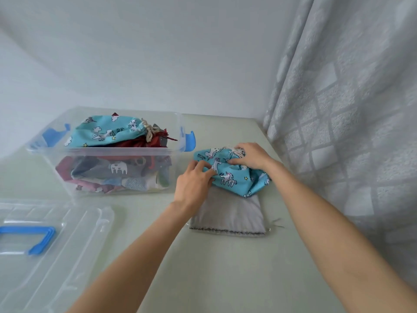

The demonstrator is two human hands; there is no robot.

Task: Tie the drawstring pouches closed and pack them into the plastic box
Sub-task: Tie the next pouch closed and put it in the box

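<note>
Unicorn pouch (pixel 228 175) gripped by both hands, left (pixel 194 184) bunching cloth, right (pixel 250 155) near cord.

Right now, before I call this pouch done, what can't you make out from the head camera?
- Knot on the blue unicorn pouch: the right hand covers the cord, so tied or not is unclear.
- Grey pouch: its upper part lies under the unicorn pouch; its cord end is too small to read.
- Plastic box: the lower pouches blur together behind the clear wall; no count possible.
- Lid: cut off by the left and bottom edges.
</note>
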